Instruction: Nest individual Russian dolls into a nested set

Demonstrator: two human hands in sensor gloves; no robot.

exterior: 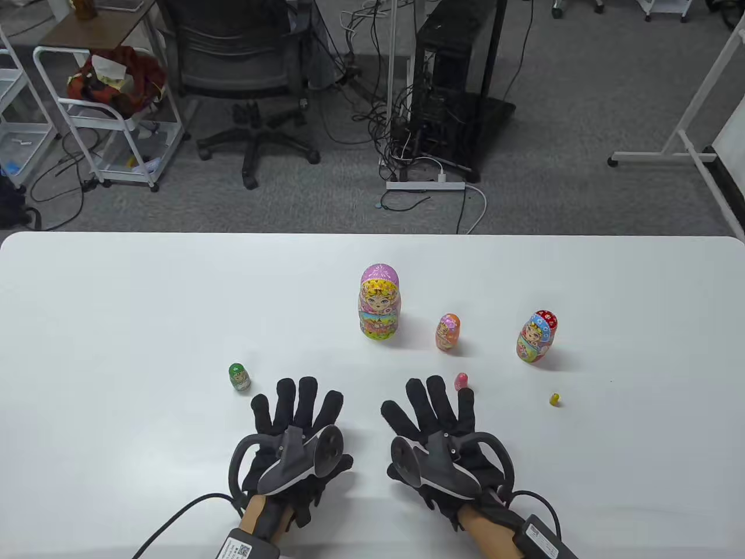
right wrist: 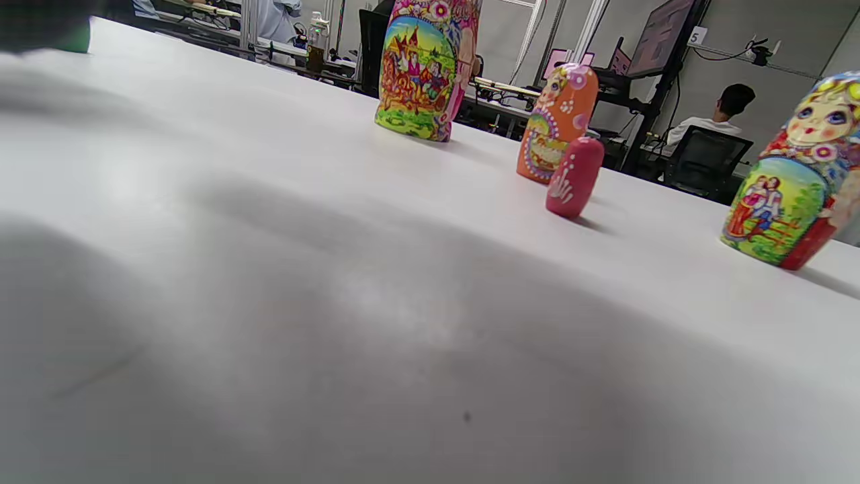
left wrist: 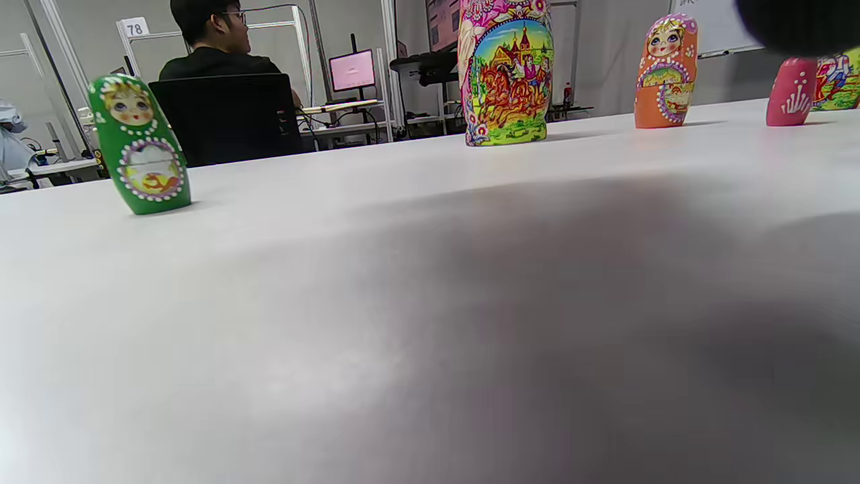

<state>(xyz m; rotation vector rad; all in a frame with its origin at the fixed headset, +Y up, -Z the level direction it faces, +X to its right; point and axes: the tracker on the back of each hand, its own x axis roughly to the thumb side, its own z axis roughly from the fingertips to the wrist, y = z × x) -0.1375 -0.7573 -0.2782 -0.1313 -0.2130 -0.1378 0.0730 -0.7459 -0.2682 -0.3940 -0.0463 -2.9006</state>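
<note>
**Smallest dolls sit on our right side, upright, just beyond the right fingers**

We have both hands flat on the white table (exterior: 116, 303), palms down and fingers spread, neither holding anything: the left hand (exterior: 294, 431) and the right hand (exterior: 439, 434) lie side by side near the front edge.

Six dolls stand apart, all upright, so each long axis runs vertically. The pink doll (exterior: 461, 381) stands just past our right fingertips (exterior: 465, 399); from above it seems almost to touch one of them, though we cannot tell whether there is contact. The tiny yellow doll (exterior: 554, 399) is further right, level with those fingers. Beyond them, the orange doll (exterior: 447, 332) stands ahead of the right hand, the red-and-blue doll (exterior: 536, 336) further right, and the largest, purple-capped doll (exterior: 379, 301) ahead of the gap between our hands. Only the green doll (exterior: 239, 377) lies on the left, just beside and slightly forward of the left hand.

We judge nesting has not begun. The relation that matters is that the two smallest dolls lie on the right hand's side, so it is the nearer hand for them. A short forward reach meets the pink doll, and a pinch from above around its upright body suits it.
</note>
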